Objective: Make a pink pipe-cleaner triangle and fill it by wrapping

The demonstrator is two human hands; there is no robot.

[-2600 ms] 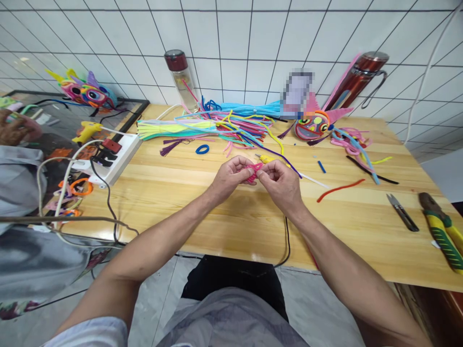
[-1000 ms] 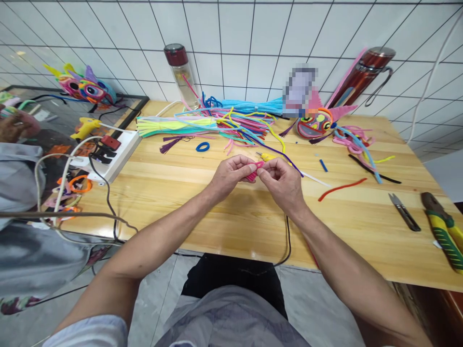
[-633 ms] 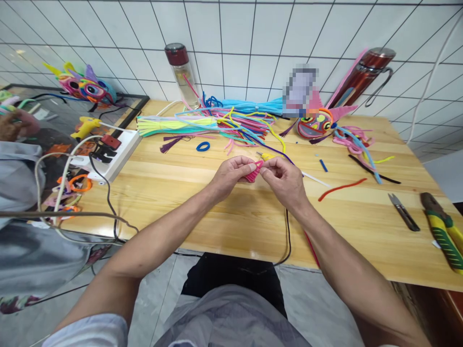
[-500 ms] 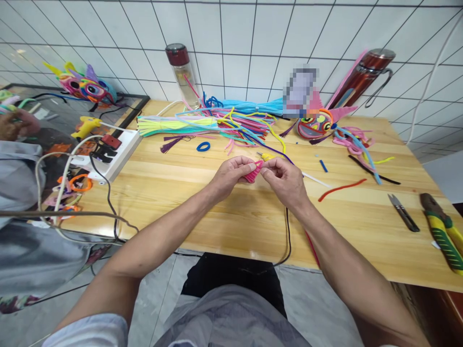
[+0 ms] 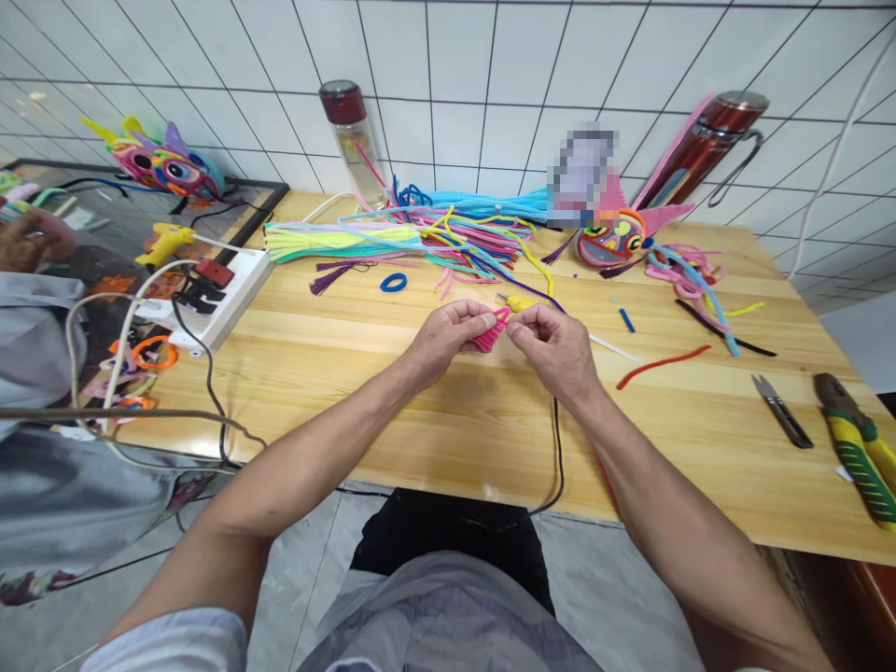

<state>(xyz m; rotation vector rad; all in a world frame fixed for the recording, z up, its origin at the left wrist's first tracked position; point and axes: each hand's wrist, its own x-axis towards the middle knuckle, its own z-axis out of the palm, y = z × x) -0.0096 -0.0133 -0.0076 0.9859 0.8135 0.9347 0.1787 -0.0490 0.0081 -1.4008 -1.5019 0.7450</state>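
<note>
Both of my hands meet over the middle of the wooden table [image 5: 364,373]. My left hand [image 5: 446,337] pinches a small pink pipe-cleaner piece [image 5: 492,330], folded into a flat fan shape. My right hand [image 5: 556,347] grips the same pink piece at its upper tip with thumb and forefinger. A yellow glue gun [image 5: 519,303] lies just behind my hands, partly hidden by them, and its black cord runs under my right wrist to the table's front edge.
A pile of coloured pipe cleaners [image 5: 427,241] lies behind my hands, with a finished mask [image 5: 610,239] to the right. A red pipe cleaner [image 5: 658,364], snips [image 5: 780,409] and pliers [image 5: 858,448] lie right. A power strip [image 5: 214,299] sits left. Another person's hand [image 5: 32,238] is far left.
The pink piece has gone from a loose loop to a tight flat fan between my fingers. My hands have stayed in the same spot; the view shifted slightly.
</note>
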